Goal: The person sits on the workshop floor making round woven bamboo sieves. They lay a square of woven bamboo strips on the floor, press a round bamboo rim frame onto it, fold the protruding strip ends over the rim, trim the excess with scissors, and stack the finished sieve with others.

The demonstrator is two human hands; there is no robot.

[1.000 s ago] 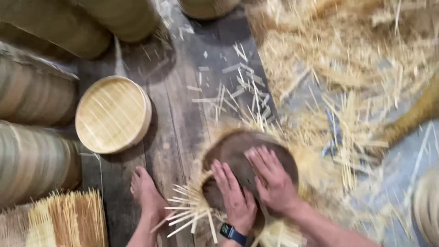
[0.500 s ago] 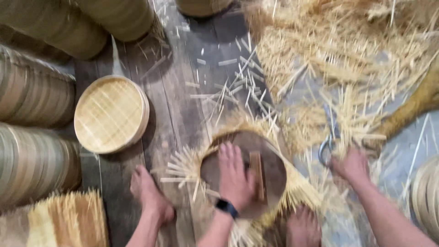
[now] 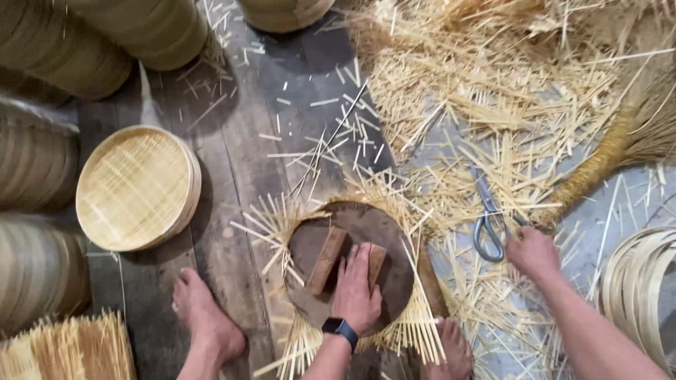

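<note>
Bare feet [image 3: 205, 320] planted either side of the work, bracing it. Left hand [image 3: 356, 290] lies flat, fingers spread, gripping nothing, pressing on the dark round wooden disc [image 3: 352, 271] beside its two wooden crossbars [image 3: 327, 259]; the press pins a fan of pale bamboo slivers [image 3: 412, 331] sticking out beneath the rim. Right hand [image 3: 533, 252] closes on the handle of the grey metal shears [image 3: 487, 224] lying in the bamboo trimmings [image 3: 493, 91]. Farther left, a finished round woven bamboo tray [image 3: 137, 188]; stacked bamboo hoops [image 3: 42, 56] behind.
</note>
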